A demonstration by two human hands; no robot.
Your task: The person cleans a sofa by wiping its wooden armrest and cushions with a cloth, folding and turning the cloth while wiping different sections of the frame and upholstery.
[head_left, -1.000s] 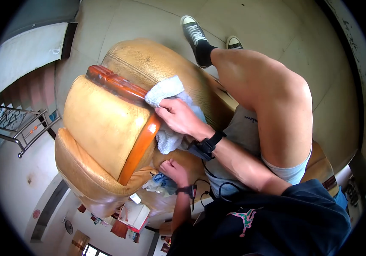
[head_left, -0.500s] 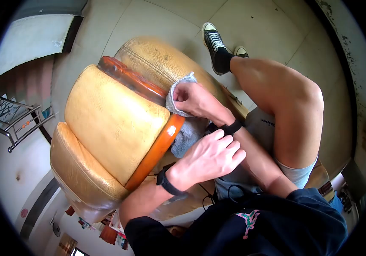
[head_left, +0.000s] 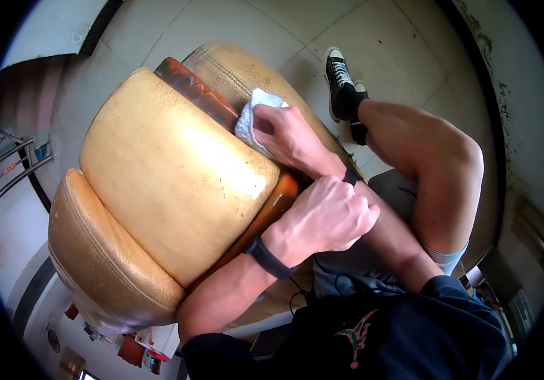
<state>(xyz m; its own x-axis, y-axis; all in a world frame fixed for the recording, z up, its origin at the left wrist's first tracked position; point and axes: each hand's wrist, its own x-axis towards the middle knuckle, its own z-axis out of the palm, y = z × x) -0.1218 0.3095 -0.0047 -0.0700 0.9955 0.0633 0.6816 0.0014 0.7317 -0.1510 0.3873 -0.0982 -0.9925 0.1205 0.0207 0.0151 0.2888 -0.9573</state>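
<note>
My right hand (head_left: 294, 136) presses a white cloth (head_left: 253, 120) against the glossy brown wooden strip (head_left: 199, 92) of a tan leather armrest, where the strip runs between two padded parts. The fingers are closed on the cloth and partly hidden behind it. My left hand (head_left: 335, 212) is curled into a fist just over my right wrist. Its palm faces away, so whatever it may hold is hidden. Dark bands circle both wrists. Below the left hand, more of the brown wooden trim (head_left: 278, 199) borders the tan leather pad (head_left: 170, 171).
A rounded leather cushion (head_left: 107, 247) adjoins the pad on the left. My bent leg and black sneaker (head_left: 337, 76) are at the right, over the tiled floor (head_left: 272, 38). A metal rack (head_left: 9, 164) stands at far left. A stained wall (head_left: 525, 95) rises at far right.
My right hand and the cloth have shifted slightly up and left along the wooden strip. The left fist has moved closer to the right wrist. The grey cloth below is now out of sight.
</note>
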